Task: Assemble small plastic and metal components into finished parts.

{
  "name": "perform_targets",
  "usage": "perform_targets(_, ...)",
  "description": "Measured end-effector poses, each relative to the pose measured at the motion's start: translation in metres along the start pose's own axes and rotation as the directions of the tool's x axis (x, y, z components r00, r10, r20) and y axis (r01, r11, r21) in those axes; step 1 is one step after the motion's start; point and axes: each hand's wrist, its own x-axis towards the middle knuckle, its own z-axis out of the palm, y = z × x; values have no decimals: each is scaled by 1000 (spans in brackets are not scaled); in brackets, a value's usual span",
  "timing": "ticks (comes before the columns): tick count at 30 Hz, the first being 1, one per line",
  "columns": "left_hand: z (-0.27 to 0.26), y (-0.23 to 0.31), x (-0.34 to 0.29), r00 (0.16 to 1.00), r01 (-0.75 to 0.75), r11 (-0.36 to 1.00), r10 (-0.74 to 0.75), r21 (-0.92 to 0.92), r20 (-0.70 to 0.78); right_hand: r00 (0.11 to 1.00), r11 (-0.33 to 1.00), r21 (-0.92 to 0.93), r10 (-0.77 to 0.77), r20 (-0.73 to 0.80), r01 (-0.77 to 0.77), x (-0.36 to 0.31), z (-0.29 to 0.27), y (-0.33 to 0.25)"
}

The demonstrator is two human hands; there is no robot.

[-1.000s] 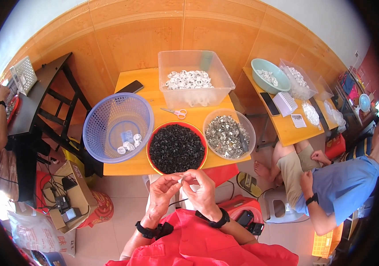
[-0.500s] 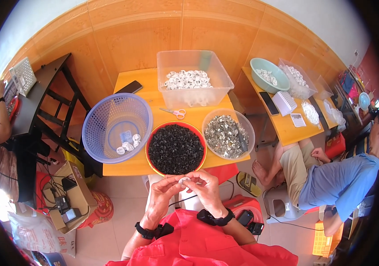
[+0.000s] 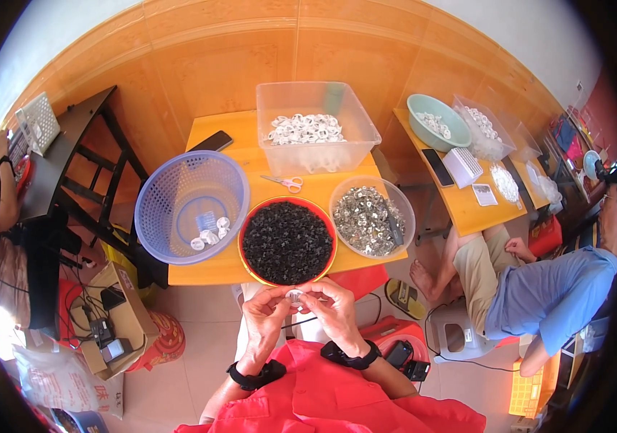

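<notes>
Between my fingertips, just off the table's front edge, is a small round white plastic part (image 3: 295,296). My left hand (image 3: 265,310) pinches it from one side and my right hand (image 3: 331,307) from the other; fingers cover much of it. Right in front of my hands stands a red tray (image 3: 333,249) heaped with small black pieces (image 3: 287,242). To its left sits a purple mesh basket (image 3: 151,180) with several white parts (image 3: 209,235) at the bottom. At the right is a clear round tub (image 3: 409,216) full of small metal pieces (image 3: 366,216).
A clear plastic bin (image 3: 316,157) of white parts stands at the back of the yellow table (image 3: 200,274). Pink-handled scissors (image 3: 290,184) and a black phone (image 3: 212,141) lie on it too. A person in blue (image 3: 539,296) sits at the right; another person (image 3: 5,238) is at the left.
The white part between my fingers has turned, showing a more see-through or shiny side. My hands stay in nearly the same place, with a small shift of the fingers.
</notes>
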Motion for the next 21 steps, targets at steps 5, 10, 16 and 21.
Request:
perform_targets(5, -1, 0, 0, 994, -104, 990, 106, 92, -13, 1000, 1000, 23, -7, -2, 7, 0, 7, 0)
perform_targets(10, -3, -2, 1, 992, -120, 983, 125, 136, -28, 1000, 999, -41, -23, 8, 23, 1, 6, 4)
perform_targets(16, 0, 3, 4, 994, -104, 970, 105, 218, 4, 999, 992, -116, -40, -9, 39, 2, 3, 9)
perform_targets(21, -2, 1, 3, 980, -189, 920, 198, 345, 9, 997, 995, -96, -43, -58, 37, 0, 8, 15)
